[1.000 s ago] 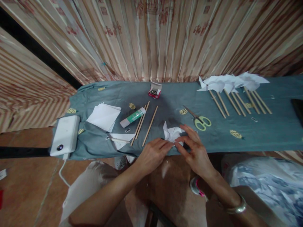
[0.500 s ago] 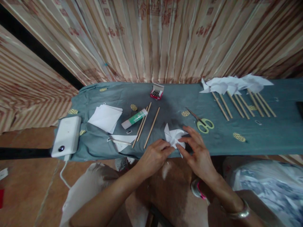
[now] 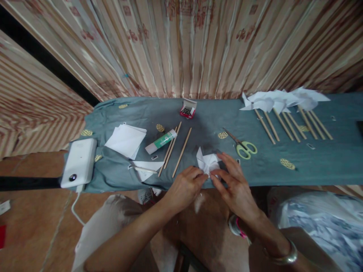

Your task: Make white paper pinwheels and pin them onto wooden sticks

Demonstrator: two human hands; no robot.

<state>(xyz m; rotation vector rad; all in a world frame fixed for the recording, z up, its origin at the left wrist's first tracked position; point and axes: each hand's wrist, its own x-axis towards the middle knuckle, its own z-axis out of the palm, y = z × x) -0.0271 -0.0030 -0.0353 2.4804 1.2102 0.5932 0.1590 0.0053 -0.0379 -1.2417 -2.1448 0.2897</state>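
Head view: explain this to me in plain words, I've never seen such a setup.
There is no machine here, just a person's bare left hand and right hand. The one camera is worn on the head, looking forward and down. Both hands hold a folded paper in their fingers, near the table's front edge. On the green cloth, left of the hands, lie a paper stack, a glue stick and loose wooden sticks. Farther back sits a small red box. To the right are scissors and a row of paper pinwheels.
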